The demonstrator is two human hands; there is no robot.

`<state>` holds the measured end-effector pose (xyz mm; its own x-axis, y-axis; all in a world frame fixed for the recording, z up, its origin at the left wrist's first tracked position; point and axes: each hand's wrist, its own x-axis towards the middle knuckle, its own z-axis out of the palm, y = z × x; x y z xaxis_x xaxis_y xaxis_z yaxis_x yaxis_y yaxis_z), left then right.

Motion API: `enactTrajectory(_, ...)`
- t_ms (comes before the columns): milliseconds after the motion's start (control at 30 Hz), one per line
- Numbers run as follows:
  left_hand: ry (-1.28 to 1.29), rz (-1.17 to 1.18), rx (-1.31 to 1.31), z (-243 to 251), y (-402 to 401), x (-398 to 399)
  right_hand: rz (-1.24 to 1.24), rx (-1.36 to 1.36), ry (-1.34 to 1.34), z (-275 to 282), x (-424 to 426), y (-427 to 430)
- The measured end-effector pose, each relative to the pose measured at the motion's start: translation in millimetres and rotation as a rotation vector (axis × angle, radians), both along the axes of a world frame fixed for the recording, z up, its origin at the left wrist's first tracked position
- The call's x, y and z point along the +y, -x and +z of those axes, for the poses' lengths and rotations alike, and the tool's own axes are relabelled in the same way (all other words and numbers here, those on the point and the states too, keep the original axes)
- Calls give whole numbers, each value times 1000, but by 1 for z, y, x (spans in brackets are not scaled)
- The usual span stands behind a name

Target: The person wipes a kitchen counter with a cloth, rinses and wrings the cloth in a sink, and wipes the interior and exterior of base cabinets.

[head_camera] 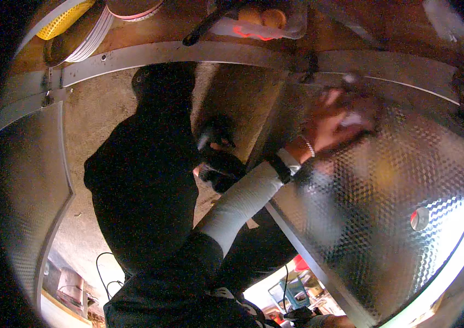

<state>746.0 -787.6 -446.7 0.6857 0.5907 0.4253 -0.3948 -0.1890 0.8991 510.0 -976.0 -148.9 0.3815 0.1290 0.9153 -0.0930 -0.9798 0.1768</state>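
My right hand [334, 125], blurred, reaches to the upper part of a patterned sheet-metal panel [363, 205] on the right. I cannot tell whether its fingers hold anything; some pale patches show around them. A grey sleeve [236, 205] covers the forearm, with a dark band [281, 166] and a chain bracelet [310, 146] at the wrist. The panel has a metal edge strip and a round hole [419, 218] low on its right side. My left hand is out of view. My dark-clothed legs [146, 164] fill the middle.
A second metal panel [31, 184] stands at the left. Across the top, a metal rail [166, 53] borders a wooden surface holding a striped bowl [92, 37], yellow basket [62, 20] and clear tray [297, 28]. Below lie a black cable [286, 283] and a blue-green crate [295, 293].
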Motion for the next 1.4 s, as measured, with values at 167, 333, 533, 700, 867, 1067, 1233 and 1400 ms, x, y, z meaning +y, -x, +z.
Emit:
enactTrajectory(167, 279, -160, 379, -91, 28, -6, -20, 22, 49, 4, -7, 5)
enactTrajectory(333, 137, -128, 704, -117, 61, -8, -35, 27, 71, 2, -8, 5)
enactTrajectory(533, 260, -188, 464, -163, 82, -27, -71, 19, 112, -1, -2, -7)
enactTrajectory(700, -188, -157, 595, -171, 144, -49, -193, -5, 227, -8, 2, -22)
enactTrajectory(867, -373, -499, 916, -168, 169, -57, -181, -52, 389, -17, -22, -49)
enactTrajectory(1067, -476, -690, 977, -176, 149, -48, -45, -146, 450, -23, 6, -73)
enactTrajectory(1233, -1080, -451, 629, -202, 156, -38, -49, -108, 421, -19, -7, -72)
enactTrajectory(1400, -952, -600, 659, -175, 109, -4, -106, -44, 337, -19, -33, -72)
